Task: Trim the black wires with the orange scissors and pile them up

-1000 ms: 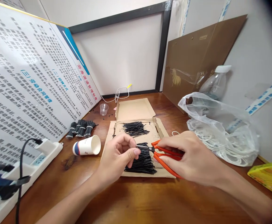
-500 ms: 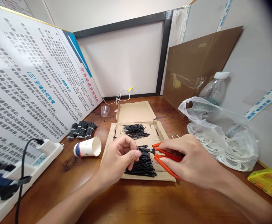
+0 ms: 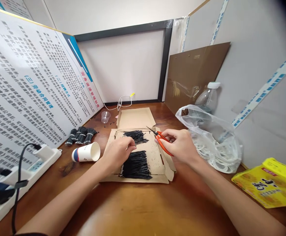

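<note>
My right hand (image 3: 181, 144) holds small orange-handled scissors (image 3: 162, 141). Their dark pointed blades aim up and left over the cardboard's right part, touching nothing I can see. My left hand (image 3: 118, 151) is closed with its fingertips pinched, between two piles of short black wires. Whatever the pinch holds is too small or hidden to make out. The larger pile of black wires (image 3: 136, 165) lies nearest me. Beyond the left fingers lies a smaller pile of black wires (image 3: 136, 135). Both rest on an opened cardboard box (image 3: 157, 168).
Left of the box lie a tipped paper cup (image 3: 86, 152), tied wire bundles (image 3: 81, 135) and a power strip (image 3: 32, 173). A clear plastic cup (image 3: 105, 117) is behind. On the right are a plastic bag (image 3: 214, 147) of white cords, a bottle (image 3: 208, 98) and a yellow packet (image 3: 268, 185).
The scissors have pulled away from the left fingertips and point farther up. My left hand has moved left and turned palm-down toward the far pile. The view has shifted slightly right.
</note>
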`<state>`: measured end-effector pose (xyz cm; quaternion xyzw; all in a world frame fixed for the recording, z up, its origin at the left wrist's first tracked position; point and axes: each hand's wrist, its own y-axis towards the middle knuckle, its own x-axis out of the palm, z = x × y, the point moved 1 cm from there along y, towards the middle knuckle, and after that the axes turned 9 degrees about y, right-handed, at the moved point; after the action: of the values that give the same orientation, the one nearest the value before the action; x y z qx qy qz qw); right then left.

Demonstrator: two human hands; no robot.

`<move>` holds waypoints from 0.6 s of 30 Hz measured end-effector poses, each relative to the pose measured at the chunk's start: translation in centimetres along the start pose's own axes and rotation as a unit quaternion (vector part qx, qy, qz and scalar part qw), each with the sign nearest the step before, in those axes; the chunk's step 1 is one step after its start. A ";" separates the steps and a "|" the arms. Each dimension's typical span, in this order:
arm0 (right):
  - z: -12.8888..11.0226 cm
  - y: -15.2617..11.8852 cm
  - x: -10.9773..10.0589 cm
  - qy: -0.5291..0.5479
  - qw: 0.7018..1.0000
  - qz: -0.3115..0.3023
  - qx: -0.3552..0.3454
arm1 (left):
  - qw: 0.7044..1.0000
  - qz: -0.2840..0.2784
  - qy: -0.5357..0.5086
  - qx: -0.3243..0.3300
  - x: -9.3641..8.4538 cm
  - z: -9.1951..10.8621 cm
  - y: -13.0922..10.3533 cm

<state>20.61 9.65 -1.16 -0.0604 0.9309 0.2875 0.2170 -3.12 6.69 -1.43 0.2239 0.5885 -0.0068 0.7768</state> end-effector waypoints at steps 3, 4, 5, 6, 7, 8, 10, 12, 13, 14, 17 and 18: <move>0.8 0.3 0.0 -0.013 1.000 0.011 -0.008 | 0.997 -0.028 0.070 0.017 1.6 -0.3 2.2; 0.9 0.3 0.0 -0.014 1.000 0.013 -0.009 | 0.996 -0.029 0.079 0.018 2.1 -0.4 2.9; 0.9 0.4 -0.1 -0.014 1.000 0.014 -0.010 | 0.996 -0.028 0.083 0.016 2.7 -0.5 3.6; 0.9 0.4 -0.1 -0.015 1.000 0.016 -0.010 | 0.996 -0.027 0.085 0.014 3.2 -0.6 4.1; 0.9 0.4 -0.2 -0.019 1.000 0.016 -0.011 | 0.996 -0.027 0.087 0.013 3.6 -0.8 4.6; 1.0 0.5 -0.2 -0.024 1.000 0.016 -0.012 | 0.996 -0.027 0.089 0.013 3.9 -1.0 5.0; 1.1 0.5 -0.2 -0.035 0.999 0.014 -0.016 | 0.995 -0.030 0.093 0.014 4.1 -1.3 5.1; 1.2 0.5 -0.3 -0.043 0.999 0.013 -0.018 | 0.996 -0.024 0.086 0.014 3.5 -1.0 4.2; 1.3 0.5 -0.4 -0.047 0.999 0.015 -0.019 | 0.997 -0.022 0.076 0.015 3.0 -0.4 3.4; 1.5 0.6 -0.4 -0.050 0.998 0.018 -0.019 | 0.999 -0.008 0.050 0.014 2.3 0.5 2.4; 2.0 0.7 -0.6 -0.056 0.998 0.040 -0.011 | 0.992 -0.067 -0.090 0.066 0.5 5.6 -1.4; 2.1 0.7 -0.6 -0.058 0.997 0.048 -0.006 | 0.976 -0.121 -0.152 0.101 0.1 7.8 -2.6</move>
<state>21.73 11.42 -2.14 -0.0007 0.9170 0.3059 0.2559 3.31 1.58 -0.81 0.2246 0.4827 -0.1946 0.8238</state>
